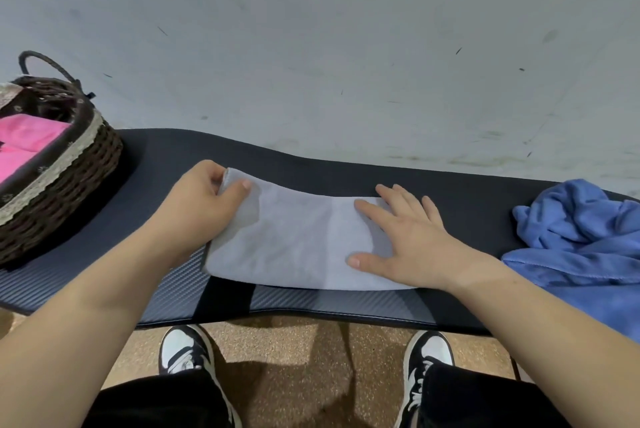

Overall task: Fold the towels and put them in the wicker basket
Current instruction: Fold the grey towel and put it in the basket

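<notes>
A light grey towel (294, 240), folded into a rectangle, lies in the middle of the black table (467, 199). My left hand (201, 202) pinches the towel's far left corner between thumb and curled fingers. My right hand (405, 237) rests flat on the towel's right end with fingers spread. The dark wicker basket (65, 178) with a lace band and a handle stands at the left end of the table, with a pink towel (27, 143) inside it. A crumpled blue towel (581, 237) lies at the right end.
A pale wall (311, 46) rises right behind the table. Below the front edge are a speckled brown floor (294, 358) and the person's black-and-white shoes (187, 351).
</notes>
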